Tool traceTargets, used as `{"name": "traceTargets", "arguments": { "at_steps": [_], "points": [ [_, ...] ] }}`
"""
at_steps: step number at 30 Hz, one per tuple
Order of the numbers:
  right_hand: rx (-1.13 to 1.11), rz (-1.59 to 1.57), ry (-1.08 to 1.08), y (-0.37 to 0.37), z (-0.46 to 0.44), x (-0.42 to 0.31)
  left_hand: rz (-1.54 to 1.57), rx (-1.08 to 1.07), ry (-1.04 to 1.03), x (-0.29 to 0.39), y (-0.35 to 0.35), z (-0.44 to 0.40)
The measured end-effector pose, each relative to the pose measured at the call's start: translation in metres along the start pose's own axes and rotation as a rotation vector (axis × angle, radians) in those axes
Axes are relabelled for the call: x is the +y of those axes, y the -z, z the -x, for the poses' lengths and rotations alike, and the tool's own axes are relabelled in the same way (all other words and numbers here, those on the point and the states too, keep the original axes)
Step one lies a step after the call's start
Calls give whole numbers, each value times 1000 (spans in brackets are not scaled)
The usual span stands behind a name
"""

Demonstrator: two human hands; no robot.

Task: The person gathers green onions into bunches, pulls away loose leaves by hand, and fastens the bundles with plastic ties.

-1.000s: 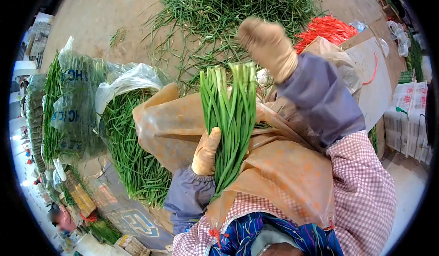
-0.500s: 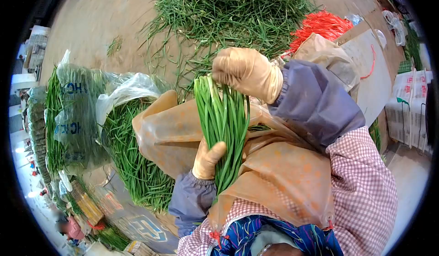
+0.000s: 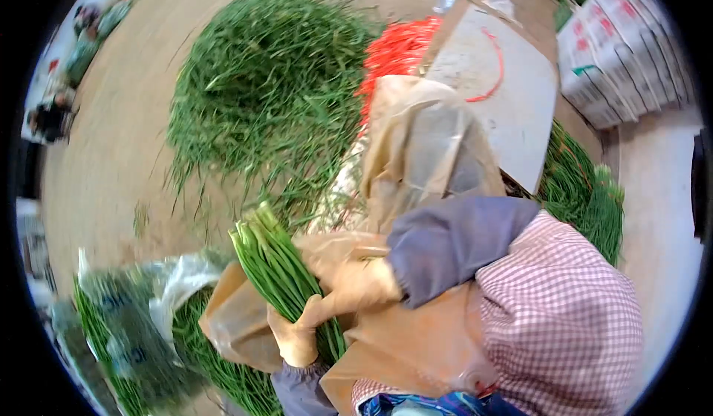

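A bunch of green stalks (image 3: 276,264) lies over my lap, its pale cut ends pointing up and to the left. My left hand (image 3: 295,336), in a tan glove, is wrapped round the lower part of the bunch. Also gloved, my right hand (image 3: 355,288) reaches across from the right and touches the bunch just above my left hand. Its fingertips are partly hidden, and I cannot make out whether they grip the stalks. Beneath both hands is a translucent tan apron (image 3: 416,342).
A heap of loose green stalks (image 3: 260,82) lies ahead. Red strips (image 3: 401,48) lie beside a pale board (image 3: 494,82). Plastic-wrapped greens (image 3: 134,334) stand at lower left, more greens (image 3: 575,182) at right. White crates (image 3: 620,48) are stacked at upper right.
My view has turned to the right. My right hand has come down from the cut ends to the lower stalks, near my left hand. The bunch now leans to the left.
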State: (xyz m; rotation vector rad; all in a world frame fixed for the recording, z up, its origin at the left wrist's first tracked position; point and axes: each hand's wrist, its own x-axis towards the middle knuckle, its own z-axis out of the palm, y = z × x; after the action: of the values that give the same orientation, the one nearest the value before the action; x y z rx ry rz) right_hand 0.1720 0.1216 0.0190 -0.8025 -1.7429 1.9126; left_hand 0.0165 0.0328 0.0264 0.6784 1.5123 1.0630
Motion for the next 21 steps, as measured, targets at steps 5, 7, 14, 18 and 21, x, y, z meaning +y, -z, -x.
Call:
{"name": "traceTargets", "arguments": {
  "at_steps": [5,7,14,18,21],
  "points": [
    [417,-567,-60,-21,-18,-2,-777,-126,-302,45,-36,-15],
    [505,-681,-54,5,-22,-9,-1051,-110,-422,42,-43,-19],
    [646,-624,339,159,47,-90,-838,-383,-422,52,-125,-12],
    [907,402,250,301,125,-70,-808,-869,-440,20,-115,-25],
    [762,864,-93,395,176,-1,-760,-767,-386,12,-93,-24]
  ]
}}
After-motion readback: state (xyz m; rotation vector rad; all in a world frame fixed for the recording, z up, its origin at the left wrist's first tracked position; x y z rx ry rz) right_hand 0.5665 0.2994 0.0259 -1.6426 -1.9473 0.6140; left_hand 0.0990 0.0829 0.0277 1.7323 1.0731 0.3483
